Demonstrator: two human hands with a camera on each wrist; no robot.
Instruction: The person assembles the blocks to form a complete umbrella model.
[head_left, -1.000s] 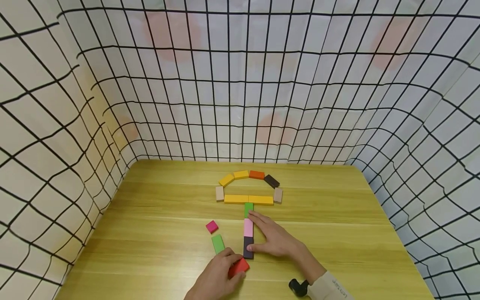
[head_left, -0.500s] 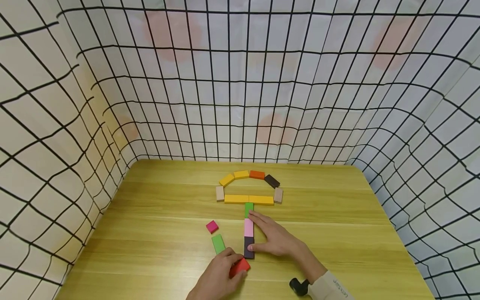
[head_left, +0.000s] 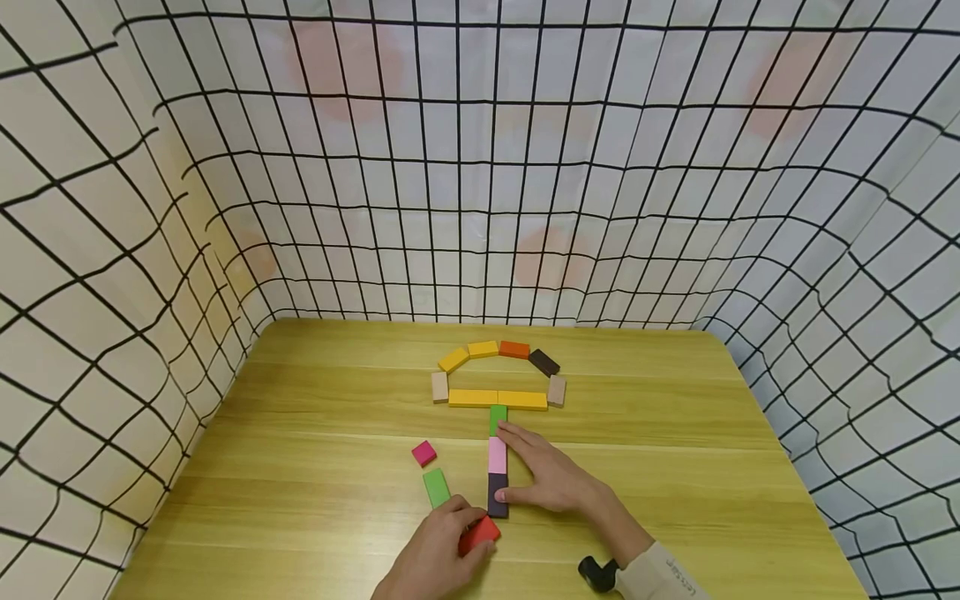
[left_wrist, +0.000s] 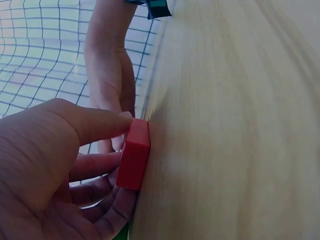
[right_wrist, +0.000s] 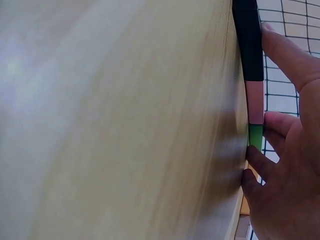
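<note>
Near the front of the table, my left hand (head_left: 438, 546) pinches a red block (head_left: 480, 535) between thumb and fingers. The left wrist view shows this red block (left_wrist: 134, 157) held at the tabletop. My right hand (head_left: 555, 479) lies along a straight column of blocks. Its thumb touches the dark block (head_left: 497, 483) at the near end, and a forefinger rests at the green block (head_left: 498, 414) at the far end. Between these two sits a pink block (head_left: 497, 456). The red block is just below the dark one, slightly to its left and turned at an angle.
Two yellow blocks (head_left: 474, 398) form a bar above the column. An arch of several blocks, with an orange one (head_left: 514, 350) near its top, stands behind it. A loose magenta cube (head_left: 424, 453) and a light green block (head_left: 437, 488) lie left. Black netting (head_left: 487, 212) surrounds the table.
</note>
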